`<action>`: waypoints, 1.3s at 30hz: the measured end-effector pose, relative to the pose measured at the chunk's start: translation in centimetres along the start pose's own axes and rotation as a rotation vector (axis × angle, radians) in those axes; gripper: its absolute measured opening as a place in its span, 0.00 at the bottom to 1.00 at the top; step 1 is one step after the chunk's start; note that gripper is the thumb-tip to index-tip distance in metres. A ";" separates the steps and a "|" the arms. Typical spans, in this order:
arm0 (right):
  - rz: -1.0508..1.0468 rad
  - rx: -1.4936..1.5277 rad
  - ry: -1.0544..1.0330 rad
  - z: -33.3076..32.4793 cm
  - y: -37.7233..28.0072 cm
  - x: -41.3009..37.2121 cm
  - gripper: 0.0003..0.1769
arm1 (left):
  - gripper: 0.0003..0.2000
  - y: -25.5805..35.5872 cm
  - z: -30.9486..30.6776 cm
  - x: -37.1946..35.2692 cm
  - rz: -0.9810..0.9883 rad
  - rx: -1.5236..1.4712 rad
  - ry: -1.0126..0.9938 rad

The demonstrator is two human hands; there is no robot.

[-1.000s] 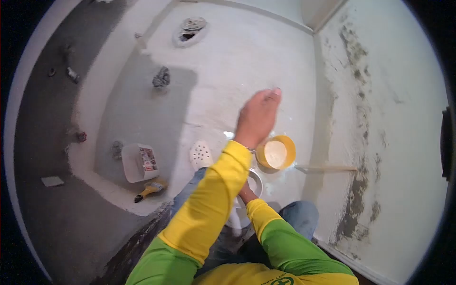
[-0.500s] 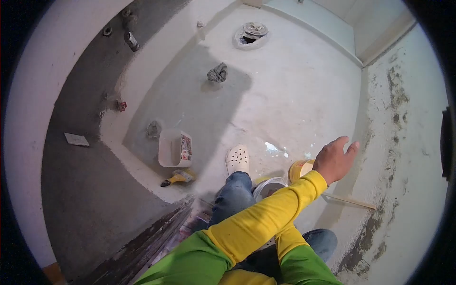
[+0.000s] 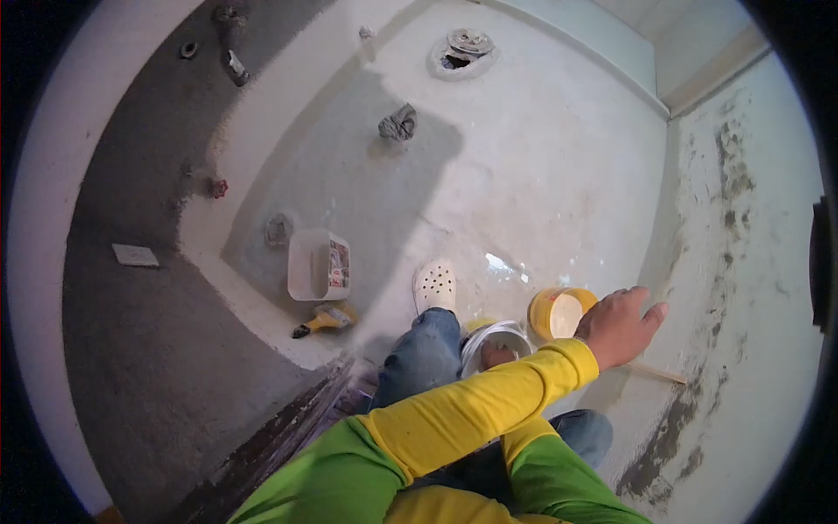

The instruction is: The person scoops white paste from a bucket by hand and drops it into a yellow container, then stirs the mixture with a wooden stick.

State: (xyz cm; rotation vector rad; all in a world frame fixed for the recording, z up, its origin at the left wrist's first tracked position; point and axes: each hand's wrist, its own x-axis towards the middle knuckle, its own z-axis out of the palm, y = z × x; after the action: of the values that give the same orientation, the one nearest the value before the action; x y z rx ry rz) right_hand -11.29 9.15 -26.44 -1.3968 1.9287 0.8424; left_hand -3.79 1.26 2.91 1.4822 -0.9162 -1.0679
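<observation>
My left hand (image 3: 621, 327) reaches across to the right over my other arm. Its fingers are apart and nothing shows in it; it is beside the yellow tub (image 3: 563, 313), which has pale contents. My right forearm passes under the left sleeve. Part of my right hand (image 3: 497, 355) shows inside the white bucket (image 3: 470, 356); its fingers are hidden. A thin wooden stick (image 3: 659, 374) extends to the right from beneath my left hand and wrist.
A clear plastic container (image 3: 307, 266) and a yellow-handled brush (image 3: 323, 320) lie left of my white clog (image 3: 435, 286). Farther off are a wrapped pipe stub (image 3: 398, 123) and a floor hole (image 3: 456, 61). A stained wall (image 3: 729, 218) rises on the right.
My left hand has moved down slightly, and more of the yellow tub and white bucket shows. The view has shifted a little.
</observation>
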 end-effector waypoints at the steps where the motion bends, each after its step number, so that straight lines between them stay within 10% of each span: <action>1: -0.034 -0.011 -0.005 -0.2 0.6 0.5 0.34 | 0.28 0.2 -0.2 0.0 -0.002 -0.001 -0.008; 10: -0.908 0.216 0.189 3.7 8.0 6.2 0.29 | 0.23 -1.0 -2.1 2.6 0.075 -0.046 0.161; 18: -0.326 0.287 0.203 2.8 4.0 1.0 0.39 | 0.26 -0.5 -6.1 2.0 -0.003 -0.050 0.156; 39: -0.510 0.206 0.020 6.7 3.2 5.9 0.41 | 0.27 -0.2 -6.7 2.0 0.004 -0.055 0.180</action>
State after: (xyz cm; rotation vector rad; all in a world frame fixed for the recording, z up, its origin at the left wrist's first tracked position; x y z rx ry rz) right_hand -15.22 11.81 -34.65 -1.6625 1.5127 0.3777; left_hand 3.23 1.43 2.84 1.5037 -0.7567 -0.9325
